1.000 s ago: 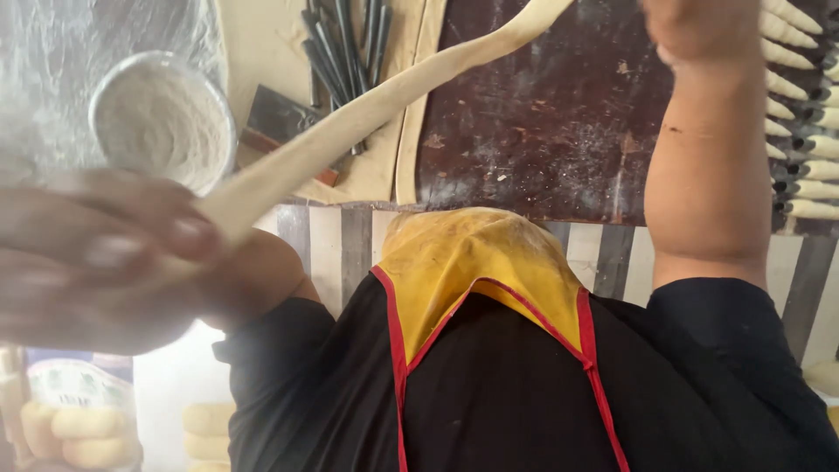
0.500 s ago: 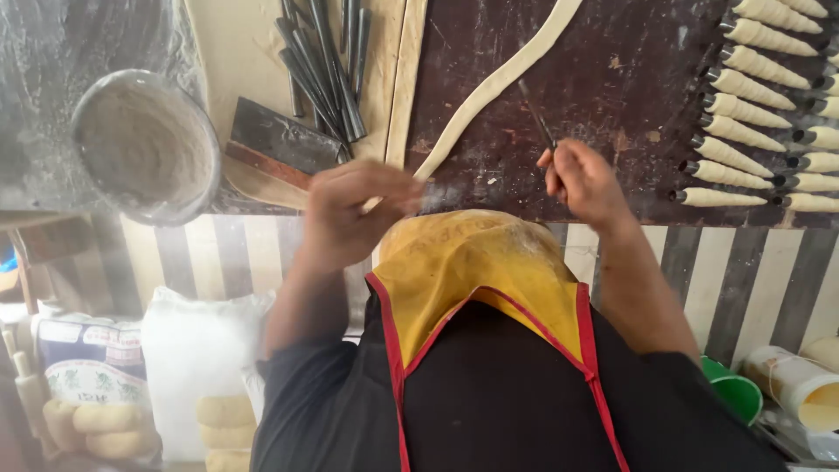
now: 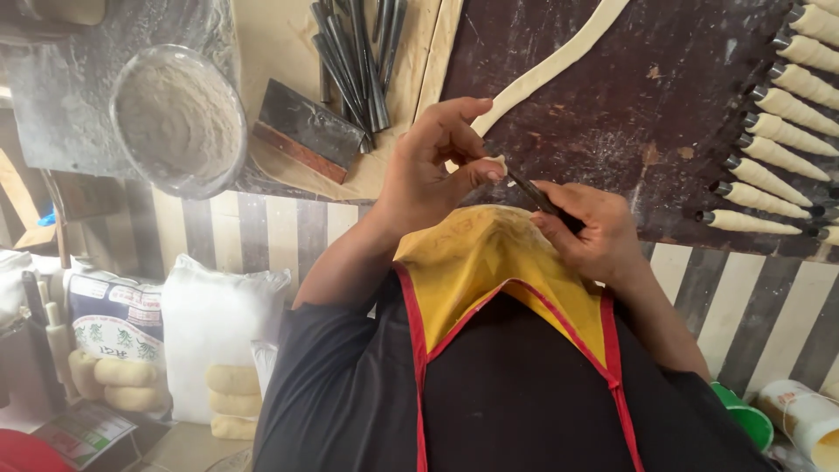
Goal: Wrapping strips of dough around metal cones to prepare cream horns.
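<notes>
Dough end pinched by left hand, cone mould clasped by right hand, both near the dark board; the thin strip could be torn if overstretched.

Dark brown worktop, worn and scuffed, dusted with flour; landmark for all entries below.
Beside it, pale wooden board.
Beyond the board, grey sheet surface, flour-smeared.
Along the worktop's near edge, front panel in broad vertical stripes of grey and cream.
Below that panel, white sack and printed sack standing side by side.
Beneath the sacks, tan floor.
Light: soft, even, without hard shadows.
</notes>
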